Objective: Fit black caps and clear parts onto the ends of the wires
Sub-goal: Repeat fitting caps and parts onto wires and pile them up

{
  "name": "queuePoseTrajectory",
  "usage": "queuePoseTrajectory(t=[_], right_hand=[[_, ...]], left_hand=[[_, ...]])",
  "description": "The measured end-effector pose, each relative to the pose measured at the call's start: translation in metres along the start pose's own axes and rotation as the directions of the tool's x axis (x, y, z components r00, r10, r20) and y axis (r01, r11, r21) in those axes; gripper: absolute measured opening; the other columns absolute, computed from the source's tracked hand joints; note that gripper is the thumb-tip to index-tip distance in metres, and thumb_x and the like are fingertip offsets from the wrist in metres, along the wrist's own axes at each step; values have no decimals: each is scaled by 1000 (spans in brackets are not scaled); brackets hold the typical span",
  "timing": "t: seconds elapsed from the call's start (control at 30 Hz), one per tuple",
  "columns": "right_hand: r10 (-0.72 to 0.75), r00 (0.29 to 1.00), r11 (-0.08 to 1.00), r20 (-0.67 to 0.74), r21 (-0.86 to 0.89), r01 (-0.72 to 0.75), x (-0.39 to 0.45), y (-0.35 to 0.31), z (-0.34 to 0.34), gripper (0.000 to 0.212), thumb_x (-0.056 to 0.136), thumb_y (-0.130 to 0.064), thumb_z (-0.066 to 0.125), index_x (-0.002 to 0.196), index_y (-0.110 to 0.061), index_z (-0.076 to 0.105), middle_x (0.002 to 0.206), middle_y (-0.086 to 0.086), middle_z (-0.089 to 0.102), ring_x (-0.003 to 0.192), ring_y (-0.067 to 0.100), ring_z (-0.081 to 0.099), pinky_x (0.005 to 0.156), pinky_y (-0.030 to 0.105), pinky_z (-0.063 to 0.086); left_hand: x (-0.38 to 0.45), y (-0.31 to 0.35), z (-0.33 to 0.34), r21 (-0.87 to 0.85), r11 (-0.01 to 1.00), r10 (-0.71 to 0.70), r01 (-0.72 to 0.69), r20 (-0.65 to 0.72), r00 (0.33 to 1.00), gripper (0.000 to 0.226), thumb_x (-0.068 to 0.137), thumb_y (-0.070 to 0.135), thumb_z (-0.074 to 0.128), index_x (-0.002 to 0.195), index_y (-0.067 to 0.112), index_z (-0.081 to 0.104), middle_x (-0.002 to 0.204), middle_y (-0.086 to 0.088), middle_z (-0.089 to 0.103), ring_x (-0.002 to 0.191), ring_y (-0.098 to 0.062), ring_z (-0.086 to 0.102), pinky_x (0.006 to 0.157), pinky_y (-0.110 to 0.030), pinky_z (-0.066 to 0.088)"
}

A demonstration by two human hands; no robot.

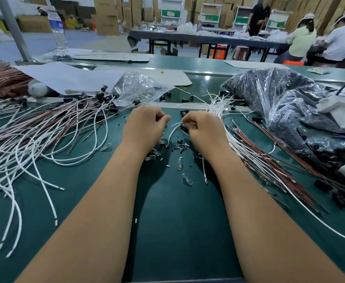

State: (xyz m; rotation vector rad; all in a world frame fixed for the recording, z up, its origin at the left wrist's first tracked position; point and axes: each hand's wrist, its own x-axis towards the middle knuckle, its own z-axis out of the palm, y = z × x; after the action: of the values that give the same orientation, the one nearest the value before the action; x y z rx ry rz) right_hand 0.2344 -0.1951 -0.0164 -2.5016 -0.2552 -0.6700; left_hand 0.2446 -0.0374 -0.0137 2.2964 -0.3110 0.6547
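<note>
On the table [167, 231], both hands meet at the middle: the left hand [145, 127] just left of the right hand [204, 131], a wire [172, 132] between them. Capped wires [45, 127] spread to the left, uncapped wires [249, 152] to the right. Behind lie two bags, one [139, 86] centre-left, one [286, 99] far right; loose clear parts [179, 165] lie between the forearms.

1. A green-topped bench [177, 231] fills the near scene.
2. Far back, stacked cardboard boxes [106, 15] line the wall.
3. A long dark table [188, 37] stands far right on a grey floor [34, 42].
4. A grey post [12, 27] rises far left.
</note>
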Motion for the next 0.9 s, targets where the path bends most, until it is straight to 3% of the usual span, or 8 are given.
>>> queuePoseTrajectory(t=[0.2,0.6,0.7,0.77,0.83,0.9], right_hand=[[65,991,995,115,-79,-56,1,3,3,23,87,-6,55,97,-15,74,99,5,69,94,24,60,79,30,48],[79,989,992,126,-112,-65,4,5,6,27,94,-7,51,107,-12,74,107,7,64,105,25,55,87,32,45],[63,998,995,-11,80,-62,4,4,0,22,92,-6,56,104,-9,74,105,5,68,97,19,59,82,23,42],[69,992,966,-106,255,-40,4,1,-6,19,91,-8,60,101,-12,75,101,0,69,83,6,58,75,17,40],[103,986,892,-133,452,-32,4,-5,-9,17,90,-9,62,98,-16,75,89,-9,68,66,-4,52,65,11,39],[140,984,800,-111,598,-46,2,-12,-10,15,90,-9,64,95,-17,75,74,-16,66,57,-3,51,58,11,39]], left_hand=[[0,2,-3,-31,1000,-5,4,-24,1000,19,91,23,62,80,10,70,61,11,57,60,-8,55,66,-29,49],[-5,6,0,-57,997,-43,46,45,998,20,91,24,59,84,9,70,74,-5,68,71,-22,63,70,-40,54],[-4,5,1,-106,992,-65,68,27,998,15,92,19,58,87,11,70,75,-1,68,70,-18,63,70,-35,54],[-1,4,0,-231,966,-114,119,38,993,15,94,12,53,98,13,68,81,2,69,74,-14,65,71,-31,55],[0,7,0,-449,870,-174,204,107,979,22,97,6,48,111,10,63,88,1,70,81,-14,67,77,-31,57],[1,12,-2,-653,699,-200,293,215,956,22,98,5,48,117,10,60,91,-3,71,83,-17,69,78,-31,58]])
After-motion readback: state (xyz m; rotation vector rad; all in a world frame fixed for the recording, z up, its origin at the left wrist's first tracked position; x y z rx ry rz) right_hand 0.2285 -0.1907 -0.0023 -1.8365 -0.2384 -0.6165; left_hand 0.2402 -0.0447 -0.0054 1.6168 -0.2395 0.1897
